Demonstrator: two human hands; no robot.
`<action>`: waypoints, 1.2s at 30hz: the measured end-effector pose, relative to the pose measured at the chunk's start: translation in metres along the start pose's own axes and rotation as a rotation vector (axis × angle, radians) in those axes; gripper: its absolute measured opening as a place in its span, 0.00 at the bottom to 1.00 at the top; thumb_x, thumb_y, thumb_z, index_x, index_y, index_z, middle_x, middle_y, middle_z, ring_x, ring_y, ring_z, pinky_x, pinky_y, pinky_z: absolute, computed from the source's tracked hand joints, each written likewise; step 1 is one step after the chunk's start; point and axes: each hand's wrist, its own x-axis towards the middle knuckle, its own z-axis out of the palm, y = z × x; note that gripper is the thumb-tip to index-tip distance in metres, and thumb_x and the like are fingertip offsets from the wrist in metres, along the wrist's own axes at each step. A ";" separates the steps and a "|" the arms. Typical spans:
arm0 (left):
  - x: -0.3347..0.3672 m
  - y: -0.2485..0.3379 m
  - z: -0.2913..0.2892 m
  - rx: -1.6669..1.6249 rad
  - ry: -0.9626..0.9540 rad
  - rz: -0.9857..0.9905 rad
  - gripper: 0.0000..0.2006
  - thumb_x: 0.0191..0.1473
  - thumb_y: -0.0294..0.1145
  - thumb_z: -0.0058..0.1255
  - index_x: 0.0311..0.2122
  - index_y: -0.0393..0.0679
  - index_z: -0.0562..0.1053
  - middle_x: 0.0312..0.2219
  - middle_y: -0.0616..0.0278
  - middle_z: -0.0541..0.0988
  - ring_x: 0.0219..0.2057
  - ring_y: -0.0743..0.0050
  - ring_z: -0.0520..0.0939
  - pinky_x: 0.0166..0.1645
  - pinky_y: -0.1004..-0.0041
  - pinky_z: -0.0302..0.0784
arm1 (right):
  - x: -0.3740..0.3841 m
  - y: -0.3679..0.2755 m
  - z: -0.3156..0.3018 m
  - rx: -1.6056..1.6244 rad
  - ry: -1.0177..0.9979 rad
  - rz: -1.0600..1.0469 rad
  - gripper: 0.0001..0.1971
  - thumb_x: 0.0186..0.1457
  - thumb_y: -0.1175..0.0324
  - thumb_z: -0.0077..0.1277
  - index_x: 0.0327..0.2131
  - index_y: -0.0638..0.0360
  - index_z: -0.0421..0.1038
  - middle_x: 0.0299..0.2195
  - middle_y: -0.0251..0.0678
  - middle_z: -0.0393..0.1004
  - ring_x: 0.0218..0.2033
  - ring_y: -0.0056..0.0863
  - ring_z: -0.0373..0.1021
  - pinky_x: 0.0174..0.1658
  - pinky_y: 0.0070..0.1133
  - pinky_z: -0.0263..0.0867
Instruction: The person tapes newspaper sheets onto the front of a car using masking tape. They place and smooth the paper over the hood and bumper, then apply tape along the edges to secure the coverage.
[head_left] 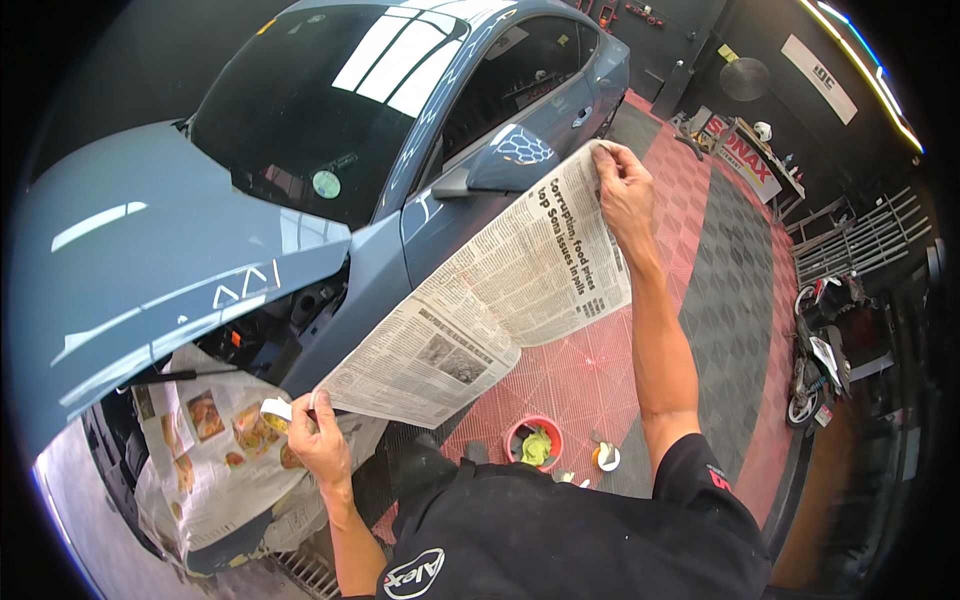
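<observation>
Between my two hands a newspaper sheet [450, 300] is stretched out at a slant, with a crease across its middle. My left hand [319, 440] pinches its lower left corner, and a roll of masking tape [277, 412] is at the same fingers. Up at the far right corner, my right hand [626, 190] grips the paper's edge between thumb and fingers. Behind the sheet stands a blue-grey car [370, 245]; its side mirror [510, 158] shows just past the paper's top edge. Other newspaper sheets [205, 440] cover the car's front corner, below my left hand.
A pink bucket [551, 428] with a yellow-green cloth [536, 448] stands on the floor near my feet, beside a small white tub [606, 457]. Further right are a motorcycle [825, 350], a metal rack [865, 240] and a table [765, 165]. The floor has red and grey tiles [725, 290].
</observation>
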 end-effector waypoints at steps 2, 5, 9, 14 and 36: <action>0.007 0.007 0.022 0.029 -0.046 0.039 0.07 0.69 0.28 0.60 0.40 0.34 0.78 0.30 0.60 0.78 0.31 0.69 0.74 0.38 0.66 0.71 | 0.034 0.017 0.012 -0.046 0.029 -0.071 0.15 0.73 0.59 0.59 0.49 0.62 0.84 0.36 0.30 0.83 0.35 0.18 0.73 0.42 0.21 0.71; 0.025 0.012 0.053 0.047 -0.067 0.108 0.08 0.69 0.28 0.60 0.39 0.35 0.78 0.32 0.58 0.79 0.33 0.66 0.75 0.40 0.65 0.71 | 0.082 0.026 0.033 0.010 0.045 -0.145 0.16 0.72 0.59 0.60 0.50 0.63 0.84 0.38 0.35 0.84 0.36 0.21 0.76 0.44 0.23 0.72; 0.045 0.007 0.090 0.149 -0.094 0.218 0.07 0.68 0.27 0.59 0.37 0.36 0.77 0.33 0.52 0.81 0.37 0.48 0.79 0.45 0.55 0.74 | 0.125 0.038 0.060 -0.080 0.099 -0.264 0.15 0.71 0.60 0.61 0.49 0.63 0.84 0.39 0.39 0.85 0.38 0.26 0.78 0.45 0.25 0.74; 0.064 0.025 0.146 0.189 -0.107 0.342 0.04 0.64 0.26 0.60 0.37 0.37 0.77 0.34 0.50 0.81 0.38 0.40 0.80 0.46 0.50 0.74 | 0.202 0.068 0.083 -0.129 0.041 -0.344 0.13 0.71 0.60 0.63 0.48 0.61 0.84 0.36 0.31 0.85 0.36 0.18 0.78 0.42 0.22 0.74; 0.178 0.200 0.421 0.124 -0.083 0.497 0.43 0.61 0.20 0.45 0.80 0.35 0.43 0.45 0.43 0.79 0.37 0.48 0.84 0.46 0.58 0.82 | 0.329 0.212 0.227 -0.016 -0.158 -0.452 0.12 0.69 0.62 0.60 0.45 0.61 0.84 0.42 0.41 0.83 0.45 0.39 0.77 0.52 0.35 0.74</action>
